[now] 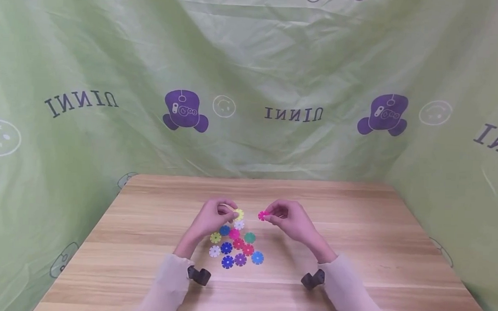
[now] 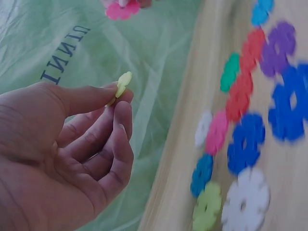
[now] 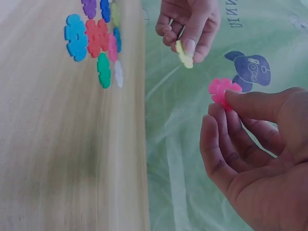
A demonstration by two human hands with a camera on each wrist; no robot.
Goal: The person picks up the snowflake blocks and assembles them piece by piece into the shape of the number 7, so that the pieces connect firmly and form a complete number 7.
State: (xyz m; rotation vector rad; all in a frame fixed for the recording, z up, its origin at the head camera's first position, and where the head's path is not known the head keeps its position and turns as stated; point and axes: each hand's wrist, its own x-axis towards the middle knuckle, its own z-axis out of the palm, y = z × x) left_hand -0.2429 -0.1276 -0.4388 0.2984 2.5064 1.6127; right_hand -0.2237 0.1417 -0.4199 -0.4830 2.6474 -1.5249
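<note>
Between thumb and fingertips, my left hand (image 1: 213, 217) pinches a yellow notched snowflake disc (image 1: 239, 214), seen nearly edge-on in the left wrist view. My right hand (image 1: 291, 219) pinches a pink snowflake disc (image 3: 224, 91) by its lower edge. Both discs are held up above the table, apart from each other, with a gap between the hands. Below and nearer to the body lies a loose group of discs, among them a white disc (image 1: 239, 224), a green disc (image 1: 250, 238), a purple disc (image 1: 240, 259) and a light blue disc (image 1: 257, 258).
The wooden table (image 1: 353, 232) carries the scattered discs near its middle. A green printed curtain (image 1: 249, 146) hangs behind the table and along both sides. Each forearm wears a black wrist camera (image 1: 199, 275) over a light sleeve (image 1: 168, 285).
</note>
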